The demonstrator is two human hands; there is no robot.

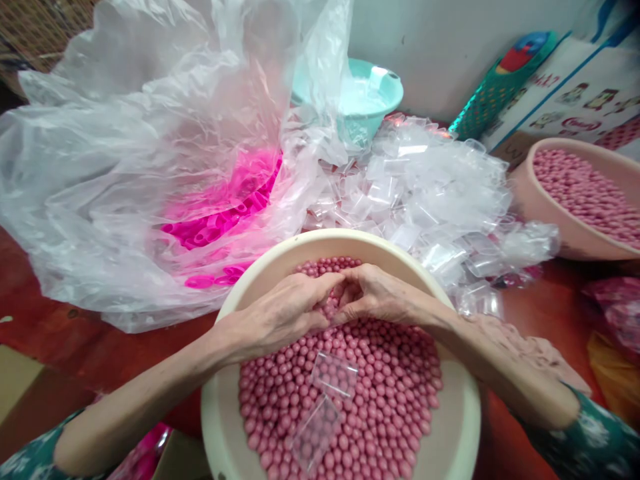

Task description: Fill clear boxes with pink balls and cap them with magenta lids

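My left hand [280,313] and right hand [380,300] meet, fingers curled together over the pink beads [360,393] in the cream bowl [460,413]; what they pinch I cannot tell. Two clear little bags [334,375] lie on the beads, unfilled; many more are heaped beyond the bowl.

Near basin [450,440]: beads [380,400] in it, two sachets [334,373] on them | upper left: large bag [125,167] | behind: sachet heap [425,193] | right edge: second basin [530,200]
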